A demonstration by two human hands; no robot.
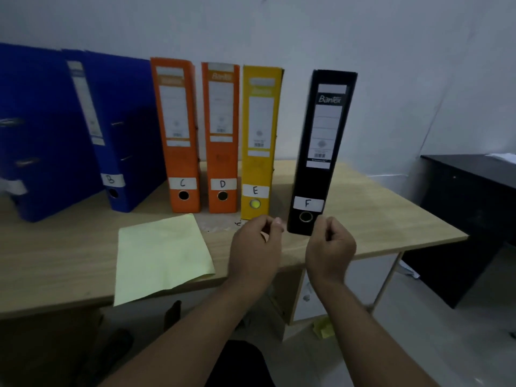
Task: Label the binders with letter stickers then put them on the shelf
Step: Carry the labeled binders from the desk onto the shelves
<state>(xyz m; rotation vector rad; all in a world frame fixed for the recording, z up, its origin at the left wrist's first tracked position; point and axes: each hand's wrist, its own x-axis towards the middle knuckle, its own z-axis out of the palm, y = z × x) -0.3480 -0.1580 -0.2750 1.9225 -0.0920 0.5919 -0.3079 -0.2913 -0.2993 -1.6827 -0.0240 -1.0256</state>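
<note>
Labelling appears complete: black binder (321,152) wears its F sticker (308,203) on the desk (377,213). Curled, left hand (255,244) and right hand (331,247) hover, contents unclear; shelving next demands a spine grip.

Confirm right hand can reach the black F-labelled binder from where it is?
Probably yes. The right hand sits with curled fingers in front of the black lever-arch binder's lower spine, nothing between them. A gap separates it from the yellow E binder, and wooden table lies on its other side.
</note>
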